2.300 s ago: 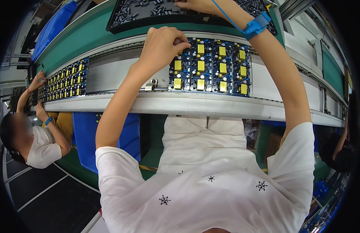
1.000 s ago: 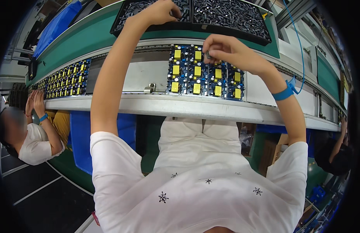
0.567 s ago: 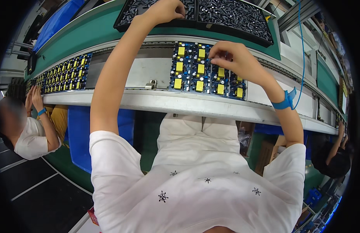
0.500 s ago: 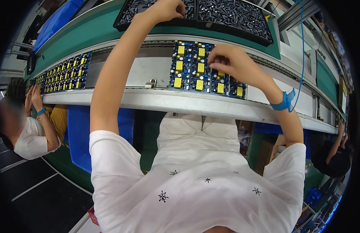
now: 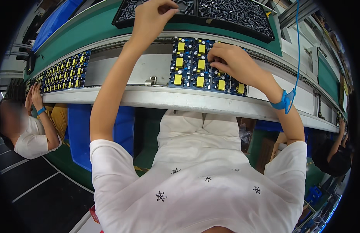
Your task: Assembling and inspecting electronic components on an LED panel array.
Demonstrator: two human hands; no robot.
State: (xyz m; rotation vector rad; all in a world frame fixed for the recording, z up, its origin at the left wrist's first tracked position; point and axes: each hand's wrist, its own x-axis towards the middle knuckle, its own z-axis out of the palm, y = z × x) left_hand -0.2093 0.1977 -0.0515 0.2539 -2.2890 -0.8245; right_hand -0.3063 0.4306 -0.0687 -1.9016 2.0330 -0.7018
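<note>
My left hand is at the near side of a black tray of small dark cylindrical components, its thumb and forefinger pinched together. Whatever lies between those fingertips is too small to make out. Over a panel of blue circuit boards my right hand is bent down, its fingers drawn together close to the boards' surface. They hide what they hold or press. Yellow block-shaped transformers and small round-topped parts stand on the boards. A blue wrist strap with a coiled cord circles my right wrist.
The panel lies on a conveyor line with a pale metal front rail. A second tray compartment holds more components. More board panels lie leftward, by a co-worker's hands. Another person works at far right. A blue cord hangs down.
My left hand has shifted a little left over the tray, its fingers now in a pinch. My right hand's fingers have closed in and stay over the boards.
</note>
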